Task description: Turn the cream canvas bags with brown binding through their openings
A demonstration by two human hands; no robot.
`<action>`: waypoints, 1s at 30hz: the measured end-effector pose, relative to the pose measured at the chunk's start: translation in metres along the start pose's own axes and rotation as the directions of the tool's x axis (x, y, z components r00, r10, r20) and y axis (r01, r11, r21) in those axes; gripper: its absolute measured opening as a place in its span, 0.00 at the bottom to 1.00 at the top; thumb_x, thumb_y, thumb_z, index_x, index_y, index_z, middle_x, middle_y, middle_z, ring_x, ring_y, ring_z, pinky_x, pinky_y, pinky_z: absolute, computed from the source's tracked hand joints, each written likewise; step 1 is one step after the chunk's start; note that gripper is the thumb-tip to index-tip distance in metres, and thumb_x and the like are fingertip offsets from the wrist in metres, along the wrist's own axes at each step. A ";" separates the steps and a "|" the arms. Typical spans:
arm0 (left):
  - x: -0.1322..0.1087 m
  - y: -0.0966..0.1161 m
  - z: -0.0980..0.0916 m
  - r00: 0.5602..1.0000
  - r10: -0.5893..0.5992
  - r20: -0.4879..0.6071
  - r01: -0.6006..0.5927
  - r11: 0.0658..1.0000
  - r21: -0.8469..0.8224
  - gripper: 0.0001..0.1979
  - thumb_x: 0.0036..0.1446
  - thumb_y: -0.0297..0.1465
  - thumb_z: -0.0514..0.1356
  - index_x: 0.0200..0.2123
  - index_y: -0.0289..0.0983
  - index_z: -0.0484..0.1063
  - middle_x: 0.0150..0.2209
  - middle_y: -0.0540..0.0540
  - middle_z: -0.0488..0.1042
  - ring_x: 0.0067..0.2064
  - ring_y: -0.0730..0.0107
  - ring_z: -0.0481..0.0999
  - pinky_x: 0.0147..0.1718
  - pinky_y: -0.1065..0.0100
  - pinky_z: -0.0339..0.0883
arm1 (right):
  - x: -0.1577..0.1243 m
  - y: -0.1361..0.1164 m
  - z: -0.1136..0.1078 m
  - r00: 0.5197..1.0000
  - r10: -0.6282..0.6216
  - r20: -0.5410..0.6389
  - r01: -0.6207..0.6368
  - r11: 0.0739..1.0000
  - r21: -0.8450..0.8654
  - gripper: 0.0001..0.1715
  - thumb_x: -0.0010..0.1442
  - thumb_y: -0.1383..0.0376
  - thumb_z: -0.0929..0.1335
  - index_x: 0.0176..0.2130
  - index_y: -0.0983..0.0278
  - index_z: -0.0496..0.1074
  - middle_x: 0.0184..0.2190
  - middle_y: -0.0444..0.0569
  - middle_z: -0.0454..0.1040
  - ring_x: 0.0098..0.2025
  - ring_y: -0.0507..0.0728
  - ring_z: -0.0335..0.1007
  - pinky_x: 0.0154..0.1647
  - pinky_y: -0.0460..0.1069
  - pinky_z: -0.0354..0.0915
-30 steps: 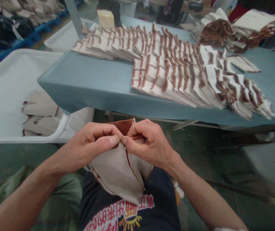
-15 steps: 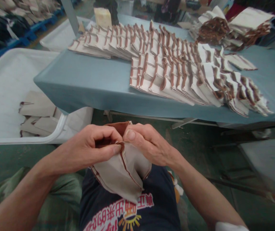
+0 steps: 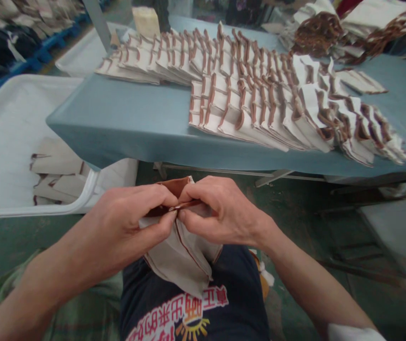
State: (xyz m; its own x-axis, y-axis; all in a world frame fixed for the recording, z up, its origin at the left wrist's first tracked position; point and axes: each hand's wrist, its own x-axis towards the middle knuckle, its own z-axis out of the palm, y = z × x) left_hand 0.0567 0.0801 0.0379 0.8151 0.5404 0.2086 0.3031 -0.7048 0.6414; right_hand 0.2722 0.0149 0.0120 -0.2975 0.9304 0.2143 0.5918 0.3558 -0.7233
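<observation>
Over my lap hangs a sewn piece [image 3: 174, 258], beige outside and brown inside, with a brown-edged seam running down its middle. My left hand [image 3: 142, 213] pinches its upper edge at the seam between thumb and fingers. Just beside it, my right hand [image 3: 217, 208] pinches the same edge, the two thumbs almost meeting. A brown fold shows between the fingertips. Part of the brown inner side stands up behind my hands. The fingers hide the exact spot being gripped.
Ahead, a blue-covered table [image 3: 124, 109] bears rows of similar beige-and-brown pieces [image 3: 238, 99]. Stacked pieces [image 3: 316, 33] stand at its back right, a yellowish block [image 3: 146, 21] at its back left. On the left, a white tub [image 3: 4, 137] holds several beige pieces [image 3: 58, 166].
My right thumb has moved down off the top to the near side of the edge, so the right hand now pinches it. My left hand stays at the seam.
</observation>
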 end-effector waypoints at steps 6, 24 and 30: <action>0.001 0.002 0.002 0.995 -0.094 -0.038 0.095 0.995 0.012 0.08 0.63 0.30 0.60 0.36 0.41 0.80 0.30 0.53 0.82 0.30 0.72 0.78 0.31 0.71 0.65 | 0.002 0.001 0.004 0.995 0.028 -0.093 -0.016 0.992 0.124 0.07 0.59 0.66 0.66 0.28 0.62 0.69 0.24 0.40 0.68 0.28 0.51 0.60 0.35 0.49 0.54; 0.027 -0.019 0.003 0.842 -0.294 0.452 0.473 0.805 -0.358 0.19 0.64 0.47 0.62 0.30 0.37 0.72 0.26 0.53 0.65 0.27 0.74 0.62 0.23 0.75 0.55 | 0.009 0.043 0.004 0.979 -0.037 0.201 -0.113 0.721 0.683 0.27 0.66 0.47 0.74 0.31 0.62 0.64 0.26 0.35 0.55 0.28 0.49 0.49 0.30 0.47 0.49; 0.028 -0.019 0.011 0.839 -0.351 0.415 0.517 0.751 -0.410 0.18 0.60 0.44 0.67 0.28 0.37 0.70 0.25 0.55 0.64 0.26 0.76 0.59 0.23 0.76 0.54 | 0.013 0.052 0.004 0.964 -0.004 0.267 -0.190 0.693 0.695 0.34 0.60 0.39 0.77 0.33 0.64 0.67 0.27 0.36 0.58 0.29 0.49 0.50 0.30 0.47 0.48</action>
State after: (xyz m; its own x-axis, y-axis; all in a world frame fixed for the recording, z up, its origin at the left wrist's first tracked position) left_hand 0.0787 0.1039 0.0235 0.7828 0.5101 -0.3565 0.4465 -0.0614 0.8927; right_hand 0.2962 0.0449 -0.0248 -0.4889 0.8717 0.0338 -0.0542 0.0083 -0.9985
